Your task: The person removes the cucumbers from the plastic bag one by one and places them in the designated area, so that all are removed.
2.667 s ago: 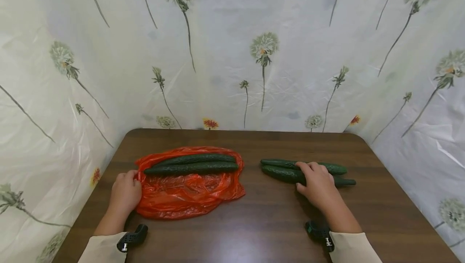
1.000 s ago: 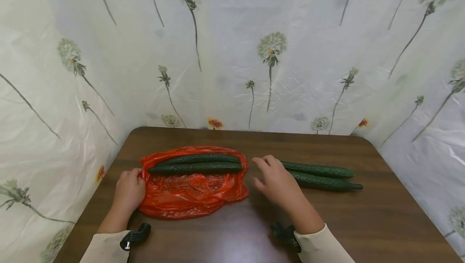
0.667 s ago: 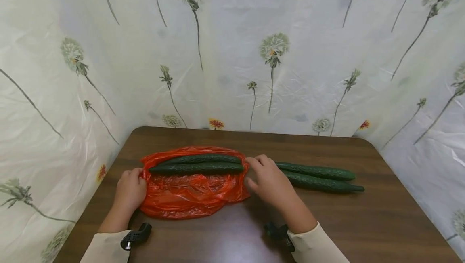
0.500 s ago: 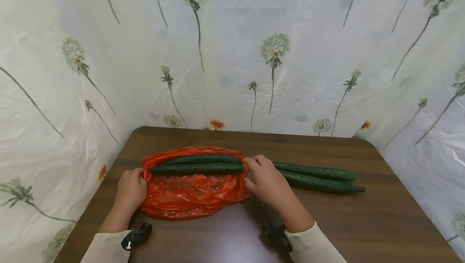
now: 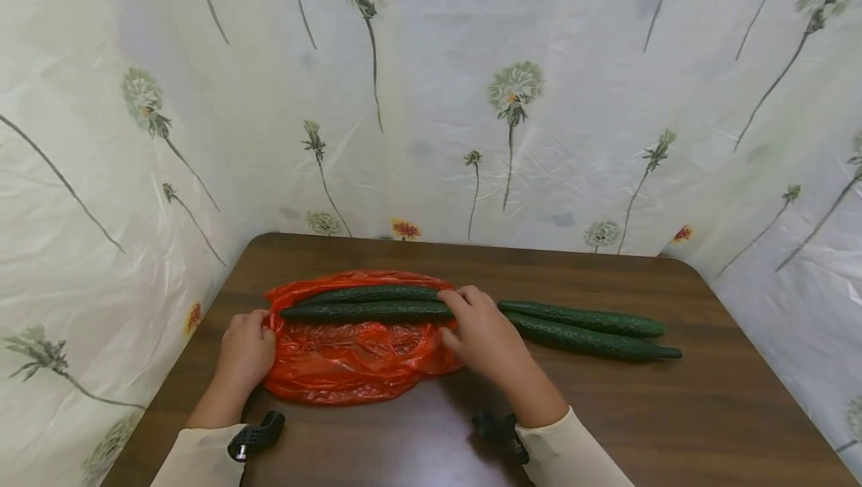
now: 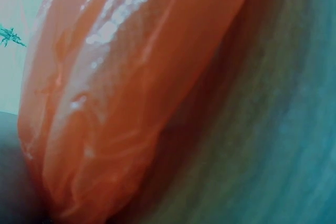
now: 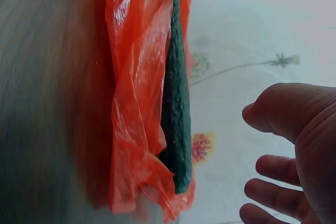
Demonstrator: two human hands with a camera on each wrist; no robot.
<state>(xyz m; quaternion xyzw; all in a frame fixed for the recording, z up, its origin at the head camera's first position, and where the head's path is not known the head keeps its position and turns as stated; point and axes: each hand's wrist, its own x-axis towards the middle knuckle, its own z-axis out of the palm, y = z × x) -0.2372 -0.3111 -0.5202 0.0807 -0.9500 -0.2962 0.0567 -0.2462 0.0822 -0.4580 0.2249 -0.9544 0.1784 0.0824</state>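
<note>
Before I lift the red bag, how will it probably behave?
The red bag will probably sag and fold, since it looks thin and wrinkled. The two cucumbers resting on it might roll or slide, being long and rounded.

Shiny red bag fills ctr-left, blurry tbl on rt.

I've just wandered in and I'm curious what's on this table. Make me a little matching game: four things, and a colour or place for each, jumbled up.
Things:
1. plastic bag
2. left hand
3. cucumbers
4. right hand

Colours and places:
A. at the bag's right end
B. red and crinkled
C. at the bag's left edge
D. dark green

Right pairs: 1-B, 2-C, 3-D, 4-A
</note>
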